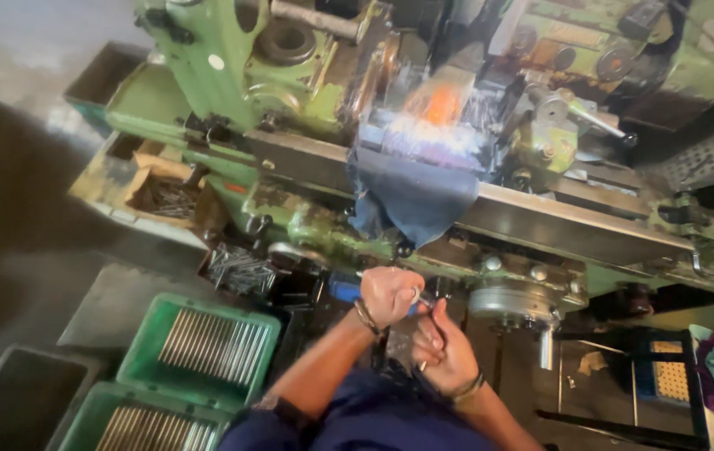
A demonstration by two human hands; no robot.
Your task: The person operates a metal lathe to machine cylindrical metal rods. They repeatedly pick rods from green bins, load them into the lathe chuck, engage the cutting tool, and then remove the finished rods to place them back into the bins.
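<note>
Below the green machine (424, 209), lower centre, left hand (390, 294) and right hand (442, 347) are clamping together on a thin metal rod (420, 297), steadying it.

What my left hand (390, 294) closes around is mostly buried in the fist; only a thin metal tip pokes out, too small to identify. My right hand (443, 349) overlaps it, so I cannot tell whether its fingers grip anything. The blue object (345, 288) behind my left wrist is half covered. Bright glare and blur wash out the spot above the dark cloth (414, 196) on the green machine (307, 108). The lower green crate (135, 422) is cut off by the bottom edge, as are both my forearms
</note>
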